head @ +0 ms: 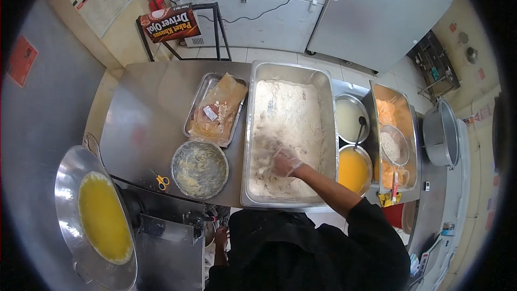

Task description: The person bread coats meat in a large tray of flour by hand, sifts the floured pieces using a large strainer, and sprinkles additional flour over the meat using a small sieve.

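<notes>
My right hand (pixel 286 161), in a clear plastic glove, is down in the pale flour (pixel 288 105) of a large rectangular steel pan (pixel 278 201). Its fingers and the flour beside them are blurred, so their grip cannot be made out. Low at the edge of the worktop hangs my left hand (pixel 221 236), bare, beside the gas stove's side. Whether it holds anything there is unclear. Left of the pan sits a round metal basin (pixel 200 169) smeared with pale batter. Behind it, a steel tray (pixel 186 129) bears a plastic bag of raw meat (pixel 218 109).
A wok of yellow oil (pixel 103 218) stands on the stove at left, near scissors (pixel 162 182). At right are a bowl of pale liquid (pixel 347 117) with a black ladle (pixel 359 131), a bowl of orange-yellow liquid (pixel 352 169), and a deep pan (pixel 410 129) holding a sieve (pixel 394 145).
</notes>
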### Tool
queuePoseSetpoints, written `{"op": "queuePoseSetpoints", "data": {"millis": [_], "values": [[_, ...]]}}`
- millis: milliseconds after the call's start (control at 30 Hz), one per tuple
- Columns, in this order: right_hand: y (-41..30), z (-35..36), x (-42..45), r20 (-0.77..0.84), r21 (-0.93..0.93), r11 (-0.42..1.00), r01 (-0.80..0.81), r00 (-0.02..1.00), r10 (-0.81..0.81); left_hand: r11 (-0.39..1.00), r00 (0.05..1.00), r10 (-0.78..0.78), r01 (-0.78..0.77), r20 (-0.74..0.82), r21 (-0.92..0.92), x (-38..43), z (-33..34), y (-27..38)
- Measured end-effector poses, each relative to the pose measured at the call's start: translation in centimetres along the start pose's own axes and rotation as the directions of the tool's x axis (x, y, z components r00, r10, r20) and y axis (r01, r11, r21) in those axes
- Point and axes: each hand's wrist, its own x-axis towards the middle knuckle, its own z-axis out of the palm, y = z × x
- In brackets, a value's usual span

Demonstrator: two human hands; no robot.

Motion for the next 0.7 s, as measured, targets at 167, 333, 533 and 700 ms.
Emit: {"op": "queuePoseSetpoints", "data": {"millis": [167,333,533,700], "values": [[5.7,7.5,-0.9,0.284,-0.219,0.968,-0.123,0.941,0.184,0.989,0.986,-0.105,0.117,0.127,-0.091,1.7,-1.0,-0.7],[4.0,1.9,4.0,0.703,-0.046,0.86,-0.509,0.595,0.39,0.988,0.99,-0.136,0.138,0.027,-0.071,2.0,-2.3,-0.5],[2.5,2.8,-5.0,0.342,0.216,0.973,0.08,0.927,-0.152,0.972,0.967,0.217,-0.201,-0.134,0.124,-0.5,3.4,-0.2],[5.4,6.7,-8.2,0.621,-0.165,0.957,-0.236,0.73,0.287,0.75,0.949,0.315,-0.247,-0.003,0.614,-0.4,-0.2,-2.9]]}}
